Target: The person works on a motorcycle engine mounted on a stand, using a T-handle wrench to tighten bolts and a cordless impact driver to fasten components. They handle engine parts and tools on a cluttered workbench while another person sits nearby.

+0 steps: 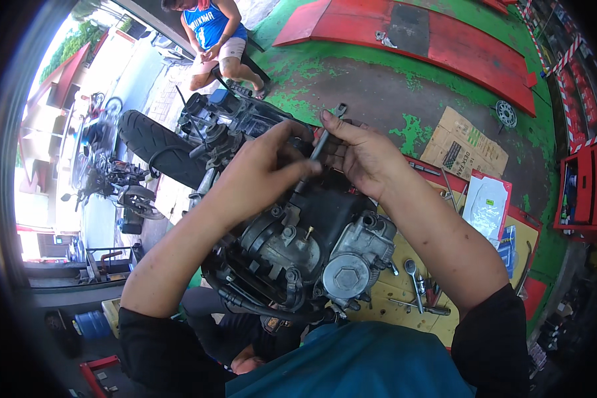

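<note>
My right hand [355, 149] grips a long metal wrench [321, 142] near its upper end, thumb along the shaft and the head sticking up beyond it. My left hand [268, 162] is curled beside it, thumb across the lower shaft; what its fingers grip is hidden. Both hands are over a motorcycle engine, with a cast housing and round hex-centred cap [347, 276] and a dark body below the wrench. A rear tyre [144, 142] lies to the left on the same motorcycle.
A yellow bench [391, 325] holds a ratchet [414, 278] and other tools. Cardboard [464, 142], a red ramp [458, 60] and a red cabinet [580, 186] stand right and behind. A seated person [215, 40] is at the top; another person [245, 358] is below the engine. Motorcycles stand outside left.
</note>
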`<state>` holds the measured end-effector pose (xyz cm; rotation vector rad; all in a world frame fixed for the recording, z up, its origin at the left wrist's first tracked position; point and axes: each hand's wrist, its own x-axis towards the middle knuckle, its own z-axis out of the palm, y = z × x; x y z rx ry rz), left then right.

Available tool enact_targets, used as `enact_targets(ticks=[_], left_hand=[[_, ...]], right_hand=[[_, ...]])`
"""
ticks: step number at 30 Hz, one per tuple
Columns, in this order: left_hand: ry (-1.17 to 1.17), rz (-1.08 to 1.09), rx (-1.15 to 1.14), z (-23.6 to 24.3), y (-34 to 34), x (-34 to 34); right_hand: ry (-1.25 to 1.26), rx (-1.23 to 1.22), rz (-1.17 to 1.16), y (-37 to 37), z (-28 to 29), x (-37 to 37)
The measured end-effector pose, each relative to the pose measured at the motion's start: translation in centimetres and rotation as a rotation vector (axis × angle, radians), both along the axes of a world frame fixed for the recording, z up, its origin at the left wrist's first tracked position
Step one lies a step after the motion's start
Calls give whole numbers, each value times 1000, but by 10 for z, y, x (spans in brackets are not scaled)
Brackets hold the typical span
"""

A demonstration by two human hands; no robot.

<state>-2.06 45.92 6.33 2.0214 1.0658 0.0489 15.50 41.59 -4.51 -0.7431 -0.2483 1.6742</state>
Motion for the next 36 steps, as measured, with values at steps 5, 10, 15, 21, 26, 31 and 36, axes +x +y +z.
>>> enact_targets(ticks=[5, 10, 15, 21, 26, 31, 36], left_hand=[[-177, 25, -228, -23, 14, -11], [-147, 11, -240, -13, 9, -1], [-96, 105, -177, -5, 4, 10], [57, 148, 21, -4, 1, 15], [9, 28, -4, -6, 2, 14], [-329, 58, -314, -29, 9, 4], [-89, 26, -224, -7, 8, 10]], right_hand=[[9, 127, 95, -2, -16, 7], [90, 126, 81, -5, -12, 8], [-5, 112, -40, -1, -5, 5], [49, 69, 8, -3, 2, 3], [57, 65, 30, -1, -9, 4], [97, 154, 40, -5, -3, 3], [78, 111, 44, -5, 3, 5]])
